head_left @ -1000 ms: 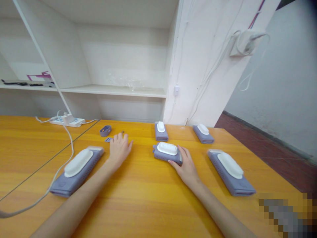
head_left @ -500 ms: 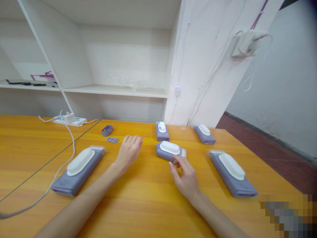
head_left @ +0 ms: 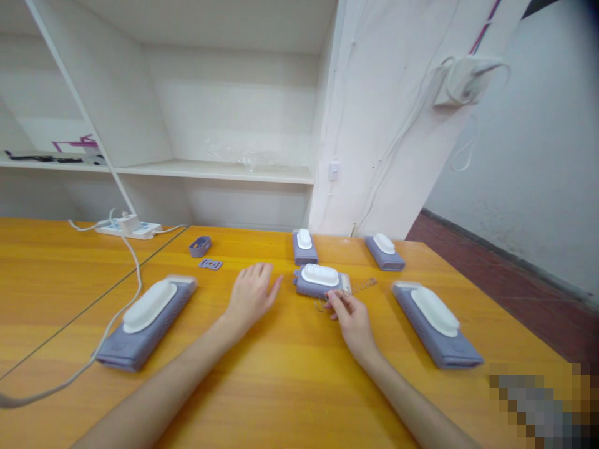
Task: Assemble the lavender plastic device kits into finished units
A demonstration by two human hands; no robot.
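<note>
In the head view my right hand (head_left: 353,318) is closed, thumb and fingers pinching a thin, see-through spring-like coil (head_left: 365,285). One end of the coil stretches out to the right of the hand; a loop shows at the fingertips. Just beyond these fingers lies a small grey-purple case with a white bristled brush (head_left: 321,275) on top. My left hand (head_left: 253,290) hovers over the table to the left of it, thumb apart from the fingers, holding nothing. Nearest to it are a flat purple plate with cut-outs (head_left: 211,264) and a hollow purple part (head_left: 200,247).
Longer purple cases with white tops lie at left (head_left: 140,324) and right (head_left: 437,324). Two smaller ones, a middle case (head_left: 305,252) and a right case (head_left: 386,257), sit at the back. A power strip (head_left: 128,227) trails a white cable (head_left: 112,324) across the left.
My left hand has moved slightly right and lower, and its thumb has spread. The right hand's fingers have come together, and the coil now shows in them, extending to the right.
</note>
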